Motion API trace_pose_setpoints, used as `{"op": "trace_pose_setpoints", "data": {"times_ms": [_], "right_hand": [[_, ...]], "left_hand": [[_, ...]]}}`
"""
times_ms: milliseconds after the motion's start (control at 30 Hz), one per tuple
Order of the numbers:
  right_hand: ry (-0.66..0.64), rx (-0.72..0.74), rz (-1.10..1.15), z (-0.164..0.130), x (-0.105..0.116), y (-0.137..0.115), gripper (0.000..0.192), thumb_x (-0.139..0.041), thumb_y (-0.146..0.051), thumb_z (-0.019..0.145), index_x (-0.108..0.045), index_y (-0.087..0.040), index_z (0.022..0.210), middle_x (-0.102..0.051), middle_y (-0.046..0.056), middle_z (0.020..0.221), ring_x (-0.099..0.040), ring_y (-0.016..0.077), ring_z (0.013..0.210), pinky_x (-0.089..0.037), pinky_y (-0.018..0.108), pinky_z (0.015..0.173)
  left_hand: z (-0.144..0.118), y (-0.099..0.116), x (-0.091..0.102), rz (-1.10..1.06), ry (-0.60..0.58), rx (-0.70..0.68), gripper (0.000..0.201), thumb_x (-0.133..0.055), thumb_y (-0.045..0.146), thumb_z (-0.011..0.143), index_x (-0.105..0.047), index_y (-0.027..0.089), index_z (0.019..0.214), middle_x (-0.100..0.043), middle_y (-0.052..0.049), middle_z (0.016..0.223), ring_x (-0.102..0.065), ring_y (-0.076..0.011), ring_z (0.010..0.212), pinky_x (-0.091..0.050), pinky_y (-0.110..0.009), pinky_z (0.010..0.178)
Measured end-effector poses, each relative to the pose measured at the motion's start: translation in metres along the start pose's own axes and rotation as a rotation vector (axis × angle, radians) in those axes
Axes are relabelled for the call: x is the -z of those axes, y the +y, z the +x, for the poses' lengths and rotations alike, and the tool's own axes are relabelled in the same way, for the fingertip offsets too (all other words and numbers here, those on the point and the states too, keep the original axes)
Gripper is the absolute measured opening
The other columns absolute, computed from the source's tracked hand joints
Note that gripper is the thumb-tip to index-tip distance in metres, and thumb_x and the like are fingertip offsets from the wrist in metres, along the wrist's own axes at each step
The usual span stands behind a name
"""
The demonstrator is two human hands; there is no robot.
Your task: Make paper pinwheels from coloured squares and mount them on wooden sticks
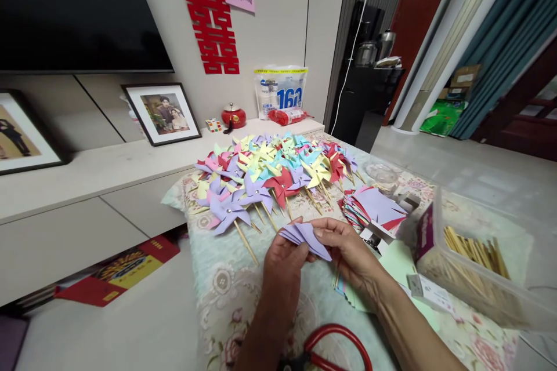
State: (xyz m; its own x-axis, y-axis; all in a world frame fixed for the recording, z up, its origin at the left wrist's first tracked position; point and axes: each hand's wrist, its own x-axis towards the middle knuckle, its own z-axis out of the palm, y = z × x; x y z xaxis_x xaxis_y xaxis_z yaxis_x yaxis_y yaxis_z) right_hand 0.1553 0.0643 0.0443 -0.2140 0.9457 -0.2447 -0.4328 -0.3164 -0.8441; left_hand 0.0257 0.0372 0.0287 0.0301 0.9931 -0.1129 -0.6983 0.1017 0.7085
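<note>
Between my two hands is a piece of lilac paper (308,237) with folded, overlapping blades. My left hand (282,261) grips its left and lower side, thumb on top. My right hand (342,243) pinches its right side between thumb and fingers. Just beyond my hands lie many finished paper pinwheels on sticks, among them a lilac pinwheel (229,210) and a red pinwheel (282,184). To the right is a stack of cut paper sheets (376,206). Red-handled scissors (337,330) lie close to me, partly out of frame.
A clear plastic box (470,295) of wooden sticks (478,249) stands at the right, near a small white box (429,293). Pale green paper (394,266) lies under my right forearm. Behind the table, a low cabinet (100,168) bears a framed photo (162,113) and a red pot (234,117).
</note>
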Motion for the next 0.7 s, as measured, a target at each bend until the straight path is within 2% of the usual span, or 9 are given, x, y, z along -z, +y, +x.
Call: {"op": "trace_pose_setpoints", "data": {"times_ms": [133, 300, 367, 467, 600, 700], "right_hand": [[-0.013, -0.006, -0.039, 0.0, -0.001, 0.001, 0.036, -0.086, -0.034, 0.062, -0.07, -0.014, 0.087, -0.071, 0.003, 0.069, -0.062, 0.0161, 0.058, -0.051, 0.031, 0.062], [0.072, 0.066, -0.215, 0.003, 0.003, 0.007, 0.044, -0.086, -0.043, 0.063, -0.069, -0.015, 0.093, -0.066, -0.001, 0.068, -0.059, 0.0134, 0.059, -0.044, 0.027, 0.06], [0.079, 0.127, -0.323, 0.003, 0.005, 0.008, 0.045, -0.083, -0.047, 0.068, -0.069, -0.015, 0.096, -0.064, -0.001, 0.07, -0.057, 0.0124, 0.061, -0.042, 0.026, 0.06], [0.011, 0.166, -0.437, 0.0, 0.005, 0.008, 0.045, -0.074, -0.054, 0.077, -0.069, -0.016, 0.102, -0.067, 0.002, 0.078, -0.061, 0.0156, 0.07, -0.046, 0.029, 0.067], [-0.077, 0.13, -0.43, -0.003, 0.003, 0.008, 0.049, -0.076, -0.051, 0.076, -0.067, -0.017, 0.11, -0.07, 0.005, 0.091, -0.067, 0.0216, 0.083, -0.05, 0.036, 0.08], [-0.038, 0.155, -0.513, -0.003, 0.003, 0.008, 0.046, -0.075, -0.048, 0.076, -0.067, -0.017, 0.109, -0.068, 0.004, 0.089, -0.064, 0.0196, 0.081, -0.048, 0.033, 0.076]], "left_hand": [[0.002, 0.002, -0.002, -0.014, 0.017, -0.004, 0.039, -0.079, 0.02, 0.067, -0.068, 0.018, 0.104, -0.068, -0.002, 0.087, -0.06, -0.013, 0.072, -0.048, -0.026, 0.066], [0.007, -0.002, 0.0, 0.064, 0.113, -0.029, 0.028, -0.078, 0.022, 0.066, -0.066, 0.017, 0.091, -0.069, -0.001, 0.075, -0.06, -0.0128, 0.063, -0.048, -0.026, 0.062], [0.011, -0.006, 0.004, 0.14, 0.181, -0.04, 0.027, -0.078, 0.025, 0.066, -0.065, 0.016, 0.088, -0.067, 0.001, 0.065, -0.059, -0.0124, 0.057, -0.048, -0.026, 0.061], [0.013, -0.01, 0.009, 0.309, 0.252, -0.062, 0.024, -0.076, 0.029, 0.067, -0.064, 0.017, 0.085, -0.065, 0.002, 0.058, -0.059, -0.0133, 0.053, -0.048, -0.026, 0.06], [0.01, -0.009, 0.011, 0.478, 0.246, -0.093, 0.016, -0.071, 0.03, 0.072, -0.066, 0.018, 0.081, -0.065, 0.001, 0.059, -0.059, -0.0147, 0.057, -0.046, -0.025, 0.059], [0.007, -0.005, 0.011, 0.574, 0.258, -0.157, 0.01, -0.07, 0.028, 0.072, -0.068, 0.019, 0.077, -0.063, 0.0, 0.065, -0.059, -0.0158, 0.063, -0.044, -0.024, 0.06]]}}
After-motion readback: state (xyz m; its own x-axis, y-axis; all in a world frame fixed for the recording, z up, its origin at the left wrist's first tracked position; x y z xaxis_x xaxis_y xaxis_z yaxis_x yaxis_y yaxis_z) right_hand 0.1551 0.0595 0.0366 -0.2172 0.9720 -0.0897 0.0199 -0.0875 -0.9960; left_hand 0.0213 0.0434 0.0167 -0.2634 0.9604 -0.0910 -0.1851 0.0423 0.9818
